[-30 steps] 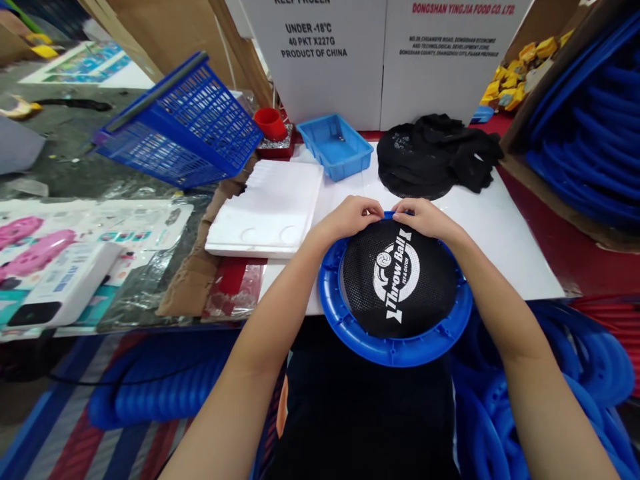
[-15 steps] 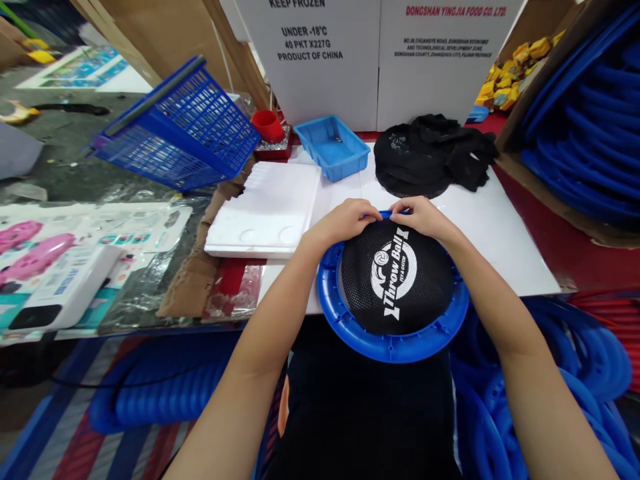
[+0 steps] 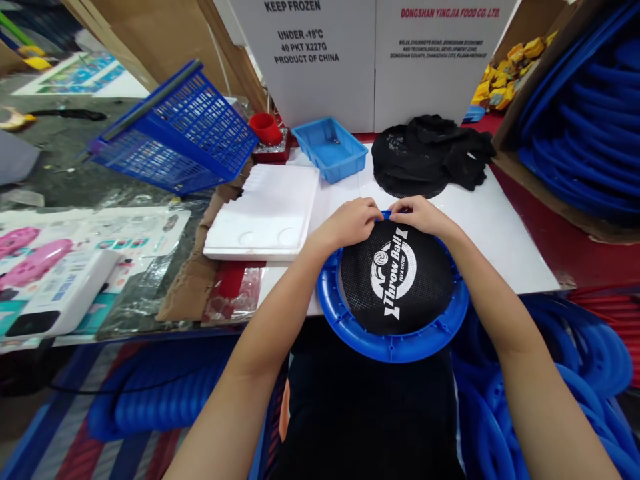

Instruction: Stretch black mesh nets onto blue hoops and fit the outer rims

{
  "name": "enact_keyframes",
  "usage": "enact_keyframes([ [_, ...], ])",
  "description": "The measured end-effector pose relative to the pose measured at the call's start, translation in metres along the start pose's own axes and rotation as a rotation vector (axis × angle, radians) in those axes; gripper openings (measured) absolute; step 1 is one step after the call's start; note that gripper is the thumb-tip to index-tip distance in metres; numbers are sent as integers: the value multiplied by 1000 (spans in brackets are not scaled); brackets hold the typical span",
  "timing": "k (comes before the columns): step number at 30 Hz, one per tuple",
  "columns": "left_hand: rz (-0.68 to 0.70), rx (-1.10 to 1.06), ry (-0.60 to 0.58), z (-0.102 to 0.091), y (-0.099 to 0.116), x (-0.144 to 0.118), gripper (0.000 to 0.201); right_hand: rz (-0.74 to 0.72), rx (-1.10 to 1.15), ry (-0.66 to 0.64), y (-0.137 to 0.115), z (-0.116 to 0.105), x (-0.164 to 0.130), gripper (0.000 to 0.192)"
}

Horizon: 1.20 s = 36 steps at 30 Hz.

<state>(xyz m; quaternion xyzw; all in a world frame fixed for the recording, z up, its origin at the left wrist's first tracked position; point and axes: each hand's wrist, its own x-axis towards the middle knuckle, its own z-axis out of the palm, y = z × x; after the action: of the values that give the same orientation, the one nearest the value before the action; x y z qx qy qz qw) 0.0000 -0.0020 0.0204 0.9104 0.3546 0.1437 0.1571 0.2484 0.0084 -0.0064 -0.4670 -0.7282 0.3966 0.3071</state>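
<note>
A blue plastic ring (image 3: 393,349) rests at the table's front edge, its near side jutting over my lap. Across it lies a round black mesh (image 3: 425,287) printed "Throw Ball" in white. My left hand (image 3: 356,220) pinches the ring's far rim, and my right hand (image 3: 419,215) pinches that rim just to the right, fingertips nearly meeting. Whether the mesh edge is also between the fingers is hidden. Beyond my right hand sits a pile of black mesh pieces (image 3: 430,157).
A light-blue tray (image 3: 345,163), a white foam block (image 3: 265,220) and a tilted blue basket (image 3: 175,133) stand to the left. A white carton (image 3: 325,87) walls off the back. Blue rings fill a box (image 3: 575,127) at right; more rings (image 3: 540,373) lie below.
My left hand has shifted slightly along the far rim, its wrist a little more bent over. The ring and mesh stay in place; the camera view has moved slightly.
</note>
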Motion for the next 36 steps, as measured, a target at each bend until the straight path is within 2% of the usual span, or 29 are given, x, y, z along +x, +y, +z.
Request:
enact_keyframes([
  [5,16,87,-14,5,9,0,32,20,47,-18,-5,-29,-19,31],
  [7,-53,147,-3,7,10,2,29,39,32,-37,-6,-47,-31,33],
  [11,-295,241,86,5,8,3,31,94,-16,-63,-2,-74,-48,40],
  [14,-436,252,71,-2,5,-1,35,92,-67,-29,3,-80,-50,44],
  [18,-507,291,16,-13,3,-10,56,18,-203,-68,9,-74,-45,40],
  [20,-452,309,65,-14,4,-11,55,-39,-275,-88,10,-70,-43,34],
  [21,-382,294,102,-13,4,-10,49,-61,-301,-91,11,-67,-42,32],
  [24,-72,149,155,-3,4,-2,28,-97,-322,-91,10,-58,-39,30],
  [26,67,57,123,4,2,5,30,-108,-305,-87,7,-53,-38,30],
  [29,87,-34,95,12,-4,11,24,-105,-266,-95,1,-49,-39,31],
  [33,66,-163,117,15,-10,13,16,-39,-174,-115,-7,-54,-46,33],
  [36,134,-138,146,18,-9,14,20,-19,-229,-218,-6,-59,-49,33],
])
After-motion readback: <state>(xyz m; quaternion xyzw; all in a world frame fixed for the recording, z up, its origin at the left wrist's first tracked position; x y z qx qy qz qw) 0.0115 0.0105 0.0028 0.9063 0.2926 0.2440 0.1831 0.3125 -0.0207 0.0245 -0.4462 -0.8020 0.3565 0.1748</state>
